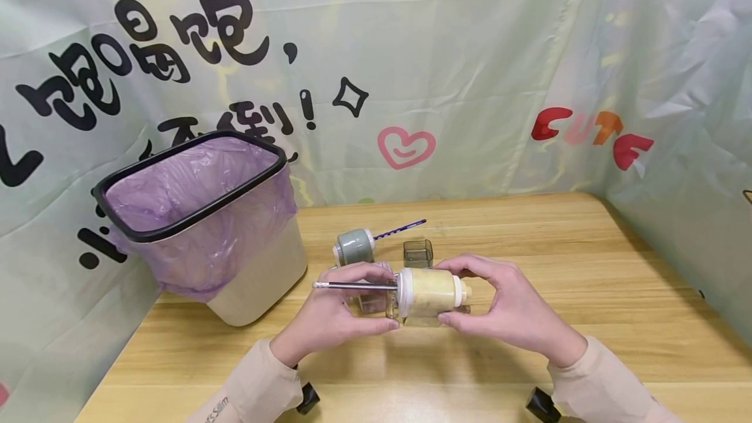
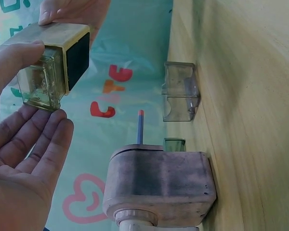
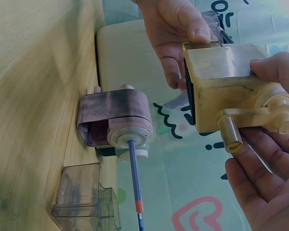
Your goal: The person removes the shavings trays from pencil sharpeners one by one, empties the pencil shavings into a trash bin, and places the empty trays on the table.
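Note:
A yellow crank pencil sharpener is held up over the table between both hands. My right hand grips its crank end, thumb on one side and fingers on the other. The crank handle shows in the right wrist view. My left hand holds the clear shavings drawer at the sharpener's front, thumb and fingers on opposite sides of it. The drawer juts out beyond the body. A dark pencil with a pale end sticks out of the sharpener toward the left, passing over the left hand.
Behind the hands a grey crank sharpener lies on the wooden table, a blue-purple pencil projecting from it. A smoky clear drawer sits to its right. At left stands a bin with a purple liner.

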Demonstrator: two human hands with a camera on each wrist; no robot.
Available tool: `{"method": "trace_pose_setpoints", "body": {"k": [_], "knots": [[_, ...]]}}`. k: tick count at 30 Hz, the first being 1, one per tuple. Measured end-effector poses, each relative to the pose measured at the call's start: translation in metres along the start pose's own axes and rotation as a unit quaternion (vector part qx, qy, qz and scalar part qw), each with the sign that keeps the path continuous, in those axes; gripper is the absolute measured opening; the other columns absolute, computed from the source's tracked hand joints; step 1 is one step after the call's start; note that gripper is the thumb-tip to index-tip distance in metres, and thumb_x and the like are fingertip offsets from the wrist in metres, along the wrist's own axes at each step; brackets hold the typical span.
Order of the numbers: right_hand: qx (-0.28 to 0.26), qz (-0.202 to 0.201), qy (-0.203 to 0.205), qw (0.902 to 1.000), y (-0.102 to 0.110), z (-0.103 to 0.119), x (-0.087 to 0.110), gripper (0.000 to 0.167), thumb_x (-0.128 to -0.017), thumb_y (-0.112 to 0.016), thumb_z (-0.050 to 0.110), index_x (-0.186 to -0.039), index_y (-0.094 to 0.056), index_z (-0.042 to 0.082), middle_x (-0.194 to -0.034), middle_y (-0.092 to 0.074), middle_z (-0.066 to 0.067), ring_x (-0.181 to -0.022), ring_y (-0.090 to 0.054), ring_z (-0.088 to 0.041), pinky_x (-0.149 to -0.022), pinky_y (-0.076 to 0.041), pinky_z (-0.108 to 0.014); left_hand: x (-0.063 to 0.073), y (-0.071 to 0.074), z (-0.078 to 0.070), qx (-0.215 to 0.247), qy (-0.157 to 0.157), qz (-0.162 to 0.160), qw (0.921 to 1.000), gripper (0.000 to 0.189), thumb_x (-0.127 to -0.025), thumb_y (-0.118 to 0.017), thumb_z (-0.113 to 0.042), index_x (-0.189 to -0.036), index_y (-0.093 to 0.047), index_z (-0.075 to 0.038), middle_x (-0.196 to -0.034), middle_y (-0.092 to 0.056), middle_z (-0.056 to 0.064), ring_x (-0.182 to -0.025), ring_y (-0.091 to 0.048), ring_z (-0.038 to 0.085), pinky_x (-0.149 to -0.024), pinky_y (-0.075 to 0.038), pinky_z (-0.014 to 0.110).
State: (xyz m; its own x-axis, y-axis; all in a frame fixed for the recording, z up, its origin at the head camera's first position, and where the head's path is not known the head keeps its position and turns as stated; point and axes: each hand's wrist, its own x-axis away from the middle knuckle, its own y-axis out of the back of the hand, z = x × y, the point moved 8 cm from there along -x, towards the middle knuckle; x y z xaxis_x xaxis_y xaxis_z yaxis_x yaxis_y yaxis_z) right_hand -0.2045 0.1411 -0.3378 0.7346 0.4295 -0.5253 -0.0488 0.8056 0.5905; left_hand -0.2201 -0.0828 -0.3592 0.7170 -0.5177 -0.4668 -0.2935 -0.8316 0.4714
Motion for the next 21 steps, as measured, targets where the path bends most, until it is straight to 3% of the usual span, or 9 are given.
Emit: {"method": "trace_pose_setpoints", "body": {"k": [7,14,21], "knots": [[0.005,-0.003,-0.007,1.0000,0.002,-0.001,0.000,0.057,-0.075,-0.099,0.017,-0.125,-0.073,0.030,-0.118,-0.078,0.014,-0.100,-0.070,-0.007,-0.095,-0.055,-0.023,0.000,0.001,-0.001,0.008,-0.005,-0.002,1.0000,0.055,-0.074,-0.099,-0.008,-0.123,-0.074,-0.015,-0.127,-0.075,0.006,-0.114,-0.073,0.014,-0.096,-0.065,0.037],[0.008,-0.003,-0.010,0.9999,0.003,-0.002,-0.001,0.056,-0.076,-0.099,0.019,-0.124,-0.073,0.031,-0.116,-0.078,0.015,-0.100,-0.070,-0.007,-0.095,-0.055,-0.024,0.001,0.000,0.003,0.034,0.019,-0.001,0.9992,0.054,-0.075,-0.098,-0.006,-0.123,-0.075,-0.013,-0.128,-0.074,0.008,-0.114,-0.074,0.014,-0.094,-0.065,0.048],[0.010,-0.017,-0.024,0.9995,0.011,-0.005,0.000,0.055,-0.078,-0.098,0.018,-0.125,-0.073,0.030,-0.117,-0.077,0.014,-0.101,-0.072,-0.007,-0.095,-0.056,-0.021,-0.001,0.007,0.009,0.034,0.044,-0.014,0.9984,0.053,-0.077,-0.098,-0.010,-0.125,-0.075,-0.012,-0.124,-0.077,0.013,-0.100,-0.079,0.015,-0.090,-0.066,0.045]]}}
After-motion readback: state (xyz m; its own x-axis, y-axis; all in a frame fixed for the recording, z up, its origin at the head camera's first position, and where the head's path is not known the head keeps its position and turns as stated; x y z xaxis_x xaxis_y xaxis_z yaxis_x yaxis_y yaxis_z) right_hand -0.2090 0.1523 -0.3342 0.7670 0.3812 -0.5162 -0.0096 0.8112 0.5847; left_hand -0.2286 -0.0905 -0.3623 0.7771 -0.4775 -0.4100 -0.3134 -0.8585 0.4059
